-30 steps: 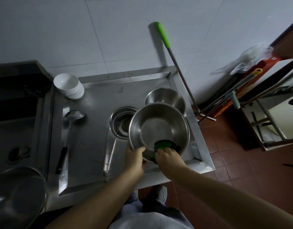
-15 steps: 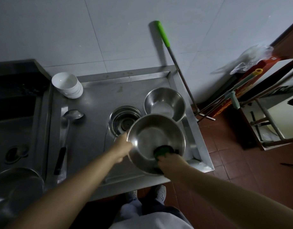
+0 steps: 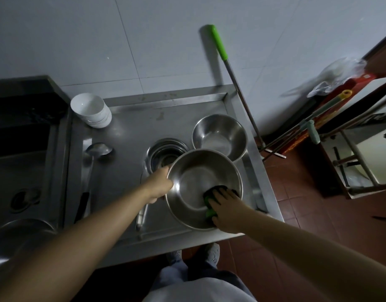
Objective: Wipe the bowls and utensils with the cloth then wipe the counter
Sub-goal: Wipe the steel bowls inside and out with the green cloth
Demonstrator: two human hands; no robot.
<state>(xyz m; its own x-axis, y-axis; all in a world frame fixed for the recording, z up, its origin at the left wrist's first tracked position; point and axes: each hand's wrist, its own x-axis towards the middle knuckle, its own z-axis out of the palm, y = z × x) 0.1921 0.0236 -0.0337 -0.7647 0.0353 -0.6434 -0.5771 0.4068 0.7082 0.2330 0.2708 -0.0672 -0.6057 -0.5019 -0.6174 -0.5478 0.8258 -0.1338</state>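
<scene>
The fingers (image 3: 223, 194) of the right hand (image 3: 228, 211) lie spread and fairly straight over a green cloth (image 3: 210, 201), pressing it against the inner wall of a large steel bowl (image 3: 196, 182) at about 4 o'clock on its rim. At 9 o'clock on that rim the left hand (image 3: 158, 185) grips the edge, its fingers curled out of sight behind the metal, tipping the bowl toward the person above the front of the steel table (image 3: 126, 131). The unwiped floor of the bowl lies toward 10 o'clock from the cloth, so the next stroke likely sweeps up and left, toward the holding hand. Farther out, a second steel bowl (image 3: 219, 137) stands just beyond at 1 o'clock, a round drain opening (image 3: 163, 153) at 11 o'clock, and a ladle (image 3: 94, 159) lies at 9 o'clock with its long axis running from front to back. Stacked white bowls (image 3: 90, 110) sit at the table's far-left corner; a green-handled mop (image 3: 229, 68) leans on the wall.
</scene>
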